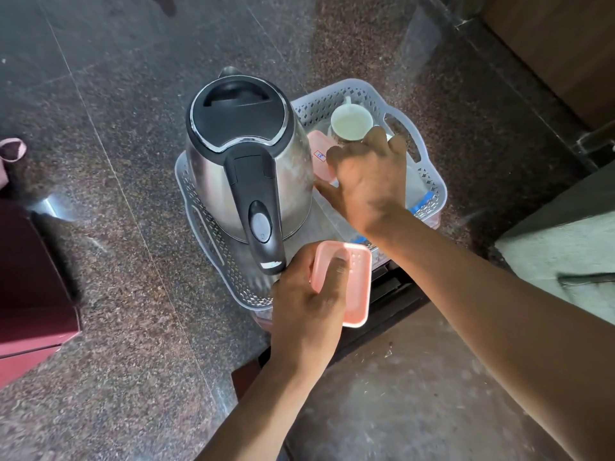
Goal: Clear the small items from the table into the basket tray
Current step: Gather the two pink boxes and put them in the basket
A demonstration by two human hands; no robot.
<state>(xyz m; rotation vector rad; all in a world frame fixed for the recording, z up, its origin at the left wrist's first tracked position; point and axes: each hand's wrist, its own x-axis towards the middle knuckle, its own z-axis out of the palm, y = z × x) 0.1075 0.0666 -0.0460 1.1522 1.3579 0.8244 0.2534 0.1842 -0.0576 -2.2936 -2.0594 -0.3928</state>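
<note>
1. The countertop (109,168), dark speckled stone, is spreading out under and to the left of both hands.
2. The basket tray (404,109), pale perforated plastic, is sitting on the counter just beyond the left hand and beneath the right hand.
3. The kettle (246,154), steel with a black lid and handle, is standing in the tray's left part, its handle end just touching or nearly touching the left hand.
4. The right hand (369,181) is reaching down into the tray with fingers spread wide and bent downward; I cannot tell whether it is gripping anything.
5. The left hand (306,304) is holding a pink lid (357,287) at the tray's near edge, fingers curled over its rim.
6. The white cup (351,123) is sitting in the tray just past the right hand's fingertips.
7. A pink box (319,151) is lying in the tray, partly hidden under the right hand.
</note>
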